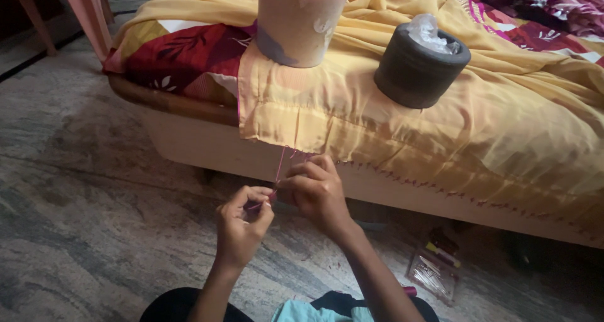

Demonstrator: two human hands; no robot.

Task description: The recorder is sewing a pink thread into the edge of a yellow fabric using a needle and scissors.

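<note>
Just thin pink thread point(280, 161), taut beneath yellow cloth point(402, 117) hem.

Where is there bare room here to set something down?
Bare stone floor lies open left of the left hand, out from the bed frame. The yellow cloth right of the dark round pot is free. Crowded: by the clear packet under the right hand.

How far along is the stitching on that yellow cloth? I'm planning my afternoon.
Done: small dark stitches run along the hem to the right of the hands. In hand: the left hand and right hand pinch pink thread at the cloth edge. Left: the short stretch toward the left corner looks unstitched.
</note>
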